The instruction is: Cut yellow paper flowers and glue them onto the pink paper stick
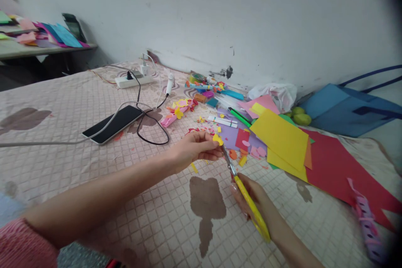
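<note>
Between the thumb and fingers of my left hand (202, 145) is a small piece of yellow paper (217, 139). My right hand (251, 194) grips a pair of scissors (248, 199) with yellow handles; the metal blades point up and left, their tips at the edge of the yellow piece. Whether the blades are closed is too small to tell. Just beyond my hands lie small paper scraps in pink, orange and yellow, and a red paper piece (242, 139) on a purple sheet (224, 136). A pink paper roll with yellow flowers (178, 112) rests behind my left hand.
Yellow sheets (282, 138) and a red sheet (336, 167) lie to the right, near a blue bag (351, 109) and green fruit (300, 116). A phone (114, 123) with cables and a power strip (133, 80) are at left. A wall stands behind.
</note>
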`<state>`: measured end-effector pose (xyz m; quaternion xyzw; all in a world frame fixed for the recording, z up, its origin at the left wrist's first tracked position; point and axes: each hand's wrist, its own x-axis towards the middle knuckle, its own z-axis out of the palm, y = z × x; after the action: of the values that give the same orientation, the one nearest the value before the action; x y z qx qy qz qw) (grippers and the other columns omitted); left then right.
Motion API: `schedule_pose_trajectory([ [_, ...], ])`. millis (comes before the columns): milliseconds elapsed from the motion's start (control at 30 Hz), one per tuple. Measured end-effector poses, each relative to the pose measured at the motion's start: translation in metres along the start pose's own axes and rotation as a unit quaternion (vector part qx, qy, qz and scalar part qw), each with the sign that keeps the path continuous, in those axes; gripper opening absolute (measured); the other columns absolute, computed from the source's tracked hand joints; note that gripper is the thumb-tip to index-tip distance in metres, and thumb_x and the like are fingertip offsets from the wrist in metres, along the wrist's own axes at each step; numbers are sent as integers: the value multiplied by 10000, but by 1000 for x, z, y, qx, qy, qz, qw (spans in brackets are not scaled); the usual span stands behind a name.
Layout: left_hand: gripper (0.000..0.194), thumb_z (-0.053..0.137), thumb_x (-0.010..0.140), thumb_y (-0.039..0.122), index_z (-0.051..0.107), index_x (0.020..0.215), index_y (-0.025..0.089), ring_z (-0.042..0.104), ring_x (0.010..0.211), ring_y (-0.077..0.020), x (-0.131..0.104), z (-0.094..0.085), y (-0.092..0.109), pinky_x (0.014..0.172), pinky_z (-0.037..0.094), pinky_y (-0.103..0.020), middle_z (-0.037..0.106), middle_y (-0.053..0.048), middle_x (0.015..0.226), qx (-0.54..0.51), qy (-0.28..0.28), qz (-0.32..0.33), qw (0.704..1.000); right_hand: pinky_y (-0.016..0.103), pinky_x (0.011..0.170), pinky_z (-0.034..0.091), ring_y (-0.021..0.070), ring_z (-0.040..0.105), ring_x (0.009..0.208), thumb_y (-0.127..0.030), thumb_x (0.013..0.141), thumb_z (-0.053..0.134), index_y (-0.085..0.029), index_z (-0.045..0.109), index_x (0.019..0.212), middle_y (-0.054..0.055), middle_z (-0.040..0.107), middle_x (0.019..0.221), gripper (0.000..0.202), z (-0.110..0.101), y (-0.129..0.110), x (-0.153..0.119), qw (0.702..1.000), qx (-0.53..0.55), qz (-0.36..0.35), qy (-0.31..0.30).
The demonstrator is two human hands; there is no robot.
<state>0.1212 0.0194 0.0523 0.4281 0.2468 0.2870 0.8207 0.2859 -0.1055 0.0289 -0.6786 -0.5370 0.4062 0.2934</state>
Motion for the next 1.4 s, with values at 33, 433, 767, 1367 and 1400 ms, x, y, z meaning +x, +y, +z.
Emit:
schedule_pose_trajectory([
  [33,158,684,729,218,561,703,123,659,676,-116,0,0,0,689,490,-247,700,-52,733,1,0,1,1000,194,344,302,67,325,391,-456,784,522,-206,417,706,-73,358,528,282,0,1,0,1000,-2,-2,3],
  [433,186,692,720,221,540,695,117,660,678,-120,2,-2,1,715,495,-266,697,-60,745,12,1,13,1000,186,344,303,73,326,418,-444,778,512,-204,413,674,-67,355,534,280,-2,-4,-1,1000,-17,0,9],
  [767,141,660,748,192,556,700,112,658,684,-124,2,-3,4,728,498,-278,693,-69,746,32,15,19,999,191,354,300,71,333,420,-439,783,527,-200,426,680,-64,360,561,279,-4,-1,-3,1000,-18,9,10],
  [1367,153,671,736,203,550,716,111,660,700,-129,4,-6,5,730,508,-285,681,-58,734,42,31,44,998,183,335,281,63,317,394,-424,785,520,-199,429,698,-75,342,538,258,-4,3,-2,1000,-27,12,9],
  [1400,152,673,733,201,552,716,112,660,702,-130,4,-7,5,725,508,-281,678,-52,726,41,33,46,998,183,335,282,64,319,398,-426,786,516,-198,426,693,-73,342,541,262,-4,3,-2,999,-30,11,8],
])
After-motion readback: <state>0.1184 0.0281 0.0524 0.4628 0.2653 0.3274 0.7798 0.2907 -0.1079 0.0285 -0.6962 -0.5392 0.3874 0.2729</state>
